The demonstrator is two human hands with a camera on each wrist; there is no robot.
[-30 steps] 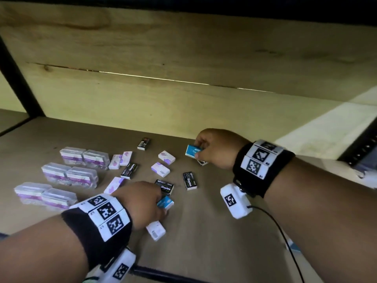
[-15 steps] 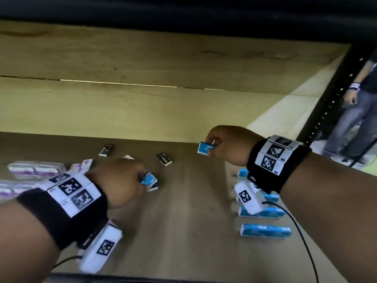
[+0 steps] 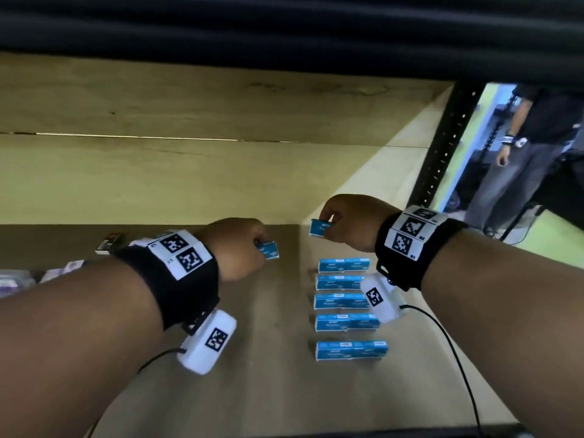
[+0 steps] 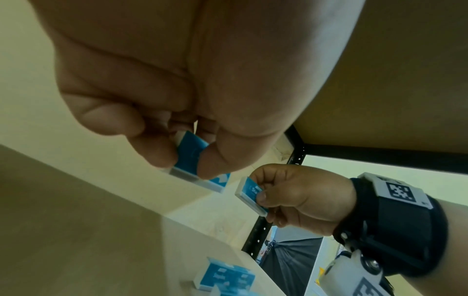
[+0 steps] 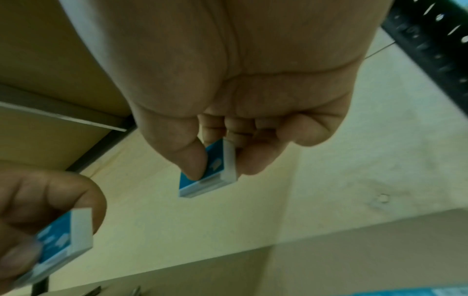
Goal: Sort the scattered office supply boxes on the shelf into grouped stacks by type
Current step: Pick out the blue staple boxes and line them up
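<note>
At the far left of the shelf (image 3: pixel 252 390) I see a black box (image 3: pixel 109 243) and some blurred purple-and-white boxes (image 3: pixel 64 269) lying well apart from my hands. My left hand (image 3: pixel 235 248) pinches one small blue staple box (image 3: pixel 268 249) above the board, and just to its right my right hand (image 3: pixel 354 221) pinches a second blue staple box (image 3: pixel 319 228), thumb on its face. Below the right hand lie five rows of blue staple boxes (image 3: pixel 344 301), one behind another, near the black upright (image 3: pixel 442 147).
</note>
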